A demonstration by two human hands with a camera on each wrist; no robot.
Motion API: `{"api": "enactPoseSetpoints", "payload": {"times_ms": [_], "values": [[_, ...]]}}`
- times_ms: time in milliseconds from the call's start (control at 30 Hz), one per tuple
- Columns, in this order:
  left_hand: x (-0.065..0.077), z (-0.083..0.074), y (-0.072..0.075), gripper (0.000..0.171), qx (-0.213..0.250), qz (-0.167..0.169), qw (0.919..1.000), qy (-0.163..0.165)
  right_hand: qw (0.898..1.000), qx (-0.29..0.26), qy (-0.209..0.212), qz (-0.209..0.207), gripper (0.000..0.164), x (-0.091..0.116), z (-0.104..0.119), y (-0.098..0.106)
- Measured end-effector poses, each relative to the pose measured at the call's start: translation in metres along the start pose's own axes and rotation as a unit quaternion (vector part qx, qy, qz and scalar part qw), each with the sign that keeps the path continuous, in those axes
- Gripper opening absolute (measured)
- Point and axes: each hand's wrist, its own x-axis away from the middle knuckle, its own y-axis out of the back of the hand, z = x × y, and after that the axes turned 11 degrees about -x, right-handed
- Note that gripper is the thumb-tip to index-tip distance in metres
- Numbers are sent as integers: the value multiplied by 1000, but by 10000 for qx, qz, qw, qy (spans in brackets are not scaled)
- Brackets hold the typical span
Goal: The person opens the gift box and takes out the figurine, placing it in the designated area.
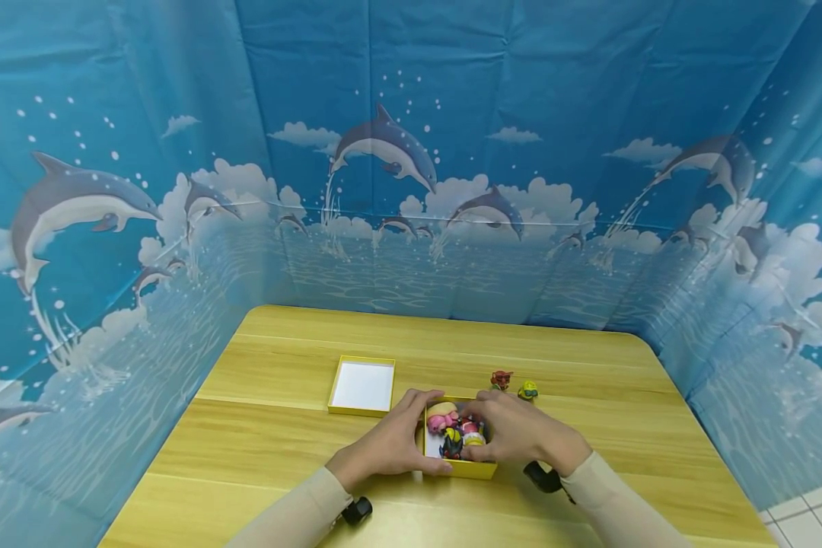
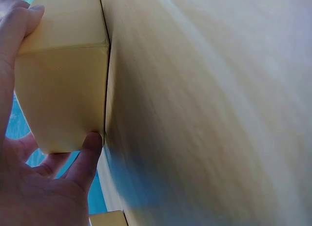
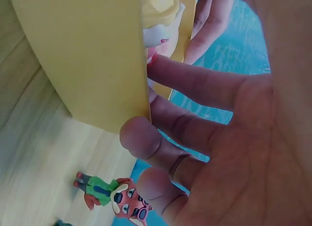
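Observation:
A yellow box (image 1: 473, 470) stands on the table, holding several small toy figures. My left hand (image 1: 399, 438) grips its left side, thumb along the near wall and fingers around the far end; the left wrist view shows the fingertips against the box wall (image 2: 63, 94). With thumb and forefinger inside the right end, my right hand (image 1: 524, 428) pinches a red, white and yellow toy figure (image 1: 473, 432). Beside that lie a pink figure (image 1: 441, 418) and a black one (image 1: 451, 446) with yellow. In the right wrist view, two fingertips stay outside the rim.
Left of the box lies a shallow yellow lid (image 1: 363, 384) with its white inside up. Behind the right hand are a red fox figure (image 3: 100, 191) in green clothes and a yellow-green figure (image 1: 528, 390). A dolphin-print curtain (image 1: 411, 266) surrounds the wooden table (image 1: 281, 441).

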Motion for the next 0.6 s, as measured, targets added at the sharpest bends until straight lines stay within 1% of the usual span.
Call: {"api": "enactPoseSetpoints", "payload": {"times_ms": [167,300,400,600], "values": [[0,1,0,125,-19,-6,10000,-9,9994,-317,-104,-8,62,2,1,2],[0,2,-1,125,-13,-21,10000,-11,9978,-656,12,-51,57,3,1,3],[0,2,-1,125,3,-34,10000,-16,9962,-863,101,-67,50,2,0,3],[0,2,-1,125,24,-30,10000,-17,9949,-997,147,-46,45,2,-2,2]]}}
